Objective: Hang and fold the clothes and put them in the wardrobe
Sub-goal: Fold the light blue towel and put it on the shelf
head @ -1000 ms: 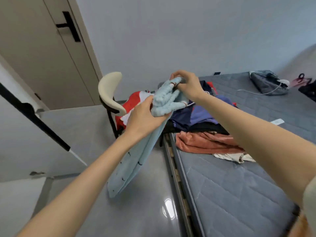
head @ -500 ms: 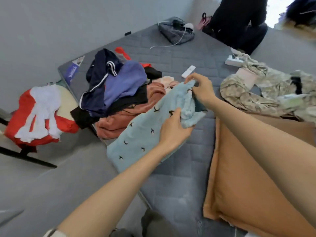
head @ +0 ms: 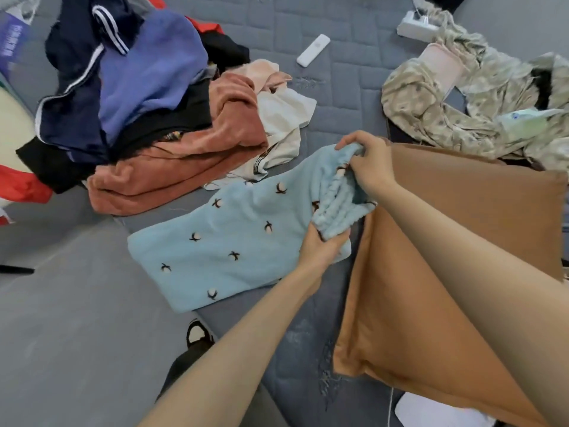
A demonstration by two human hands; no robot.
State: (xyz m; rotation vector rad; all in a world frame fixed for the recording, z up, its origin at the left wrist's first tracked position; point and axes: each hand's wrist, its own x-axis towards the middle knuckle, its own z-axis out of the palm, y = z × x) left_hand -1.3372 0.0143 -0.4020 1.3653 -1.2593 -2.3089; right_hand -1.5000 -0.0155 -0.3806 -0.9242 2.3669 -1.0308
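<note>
At the left, one heap of clothes (head: 138,124) sits on the grey quilted mattress (head: 345,97). Five pieces can be counted in it: a navy garment with white stripes (head: 74,112), a purple-blue garment (head: 151,78), a black garment (head: 58,164), a rust fleece (head: 184,171) and a cream piece (head: 286,118). A red garment (head: 21,188) lies off the mattress at the frame's left edge. Below the heap the glossy grey floor (head: 67,334) lies open.

One light blue fleece garment (head: 221,248), dotted with small dark-and-white motifs, lies flat just beside the heap. Its lower corner is seemingly past the mattress edge, over the floor. The left hand (head: 320,251) grips its bunched end from below, fingers curled into the folds. The right hand (head: 369,164) pinches the same end from above.

One white remote (head: 313,50) lies alone on bare mattress further back. Right of the hands, one tan pillow (head: 385,318) touches the bunched end. Beyond it sprawls one camouflage-patterned garment (head: 446,118), with a white power strip (head: 415,27) at its far tip.
</note>
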